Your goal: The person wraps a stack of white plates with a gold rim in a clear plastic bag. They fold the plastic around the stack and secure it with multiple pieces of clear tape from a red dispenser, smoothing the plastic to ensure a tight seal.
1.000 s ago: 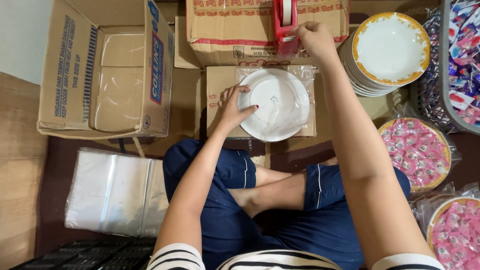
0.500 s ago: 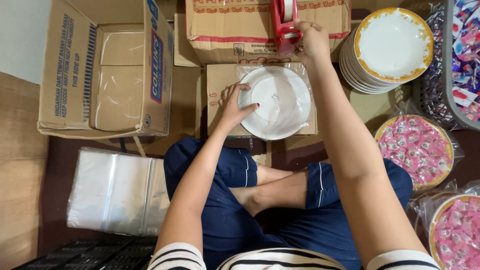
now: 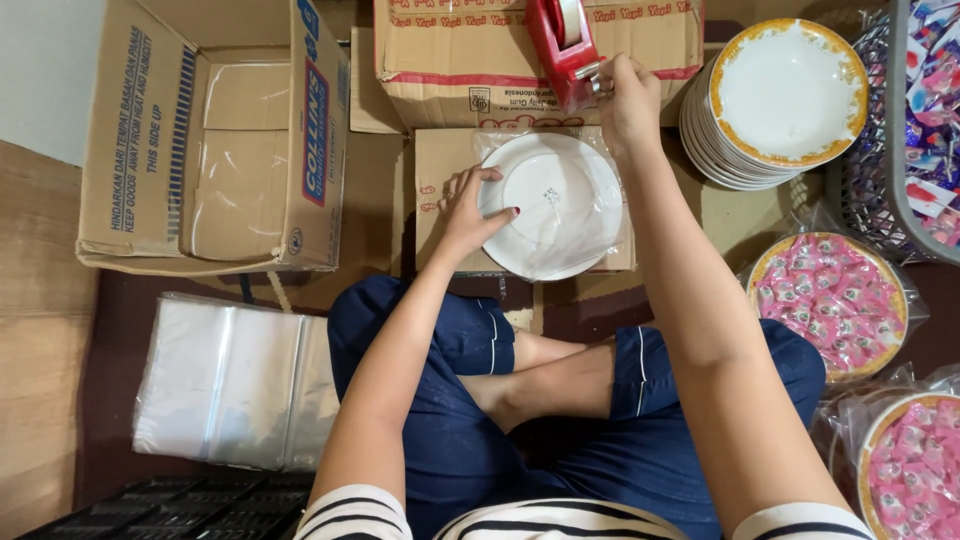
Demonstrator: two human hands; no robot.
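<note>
A white plate wrapped in clear plastic (image 3: 555,205) lies upside down on a flat cardboard piece in front of my crossed legs. My left hand (image 3: 465,210) presses on its left rim, fingers spread over the plastic. My right hand (image 3: 628,100) reaches to a red tape dispenser (image 3: 562,45) standing on a closed cardboard box (image 3: 470,60) behind the plate; the fingertips pinch at its cutter end, where the tape comes off.
An open empty cardboard box (image 3: 215,140) stands at the left. A stack of gold-rimmed white plates (image 3: 775,95) is at the right, with wrapped plates of pink sweets (image 3: 830,300) below it. A pile of clear plastic bags (image 3: 235,380) lies by my left knee.
My right hand has shifted slightly right along the tape dispenser's front. My left hand stays on the plate's rim.
</note>
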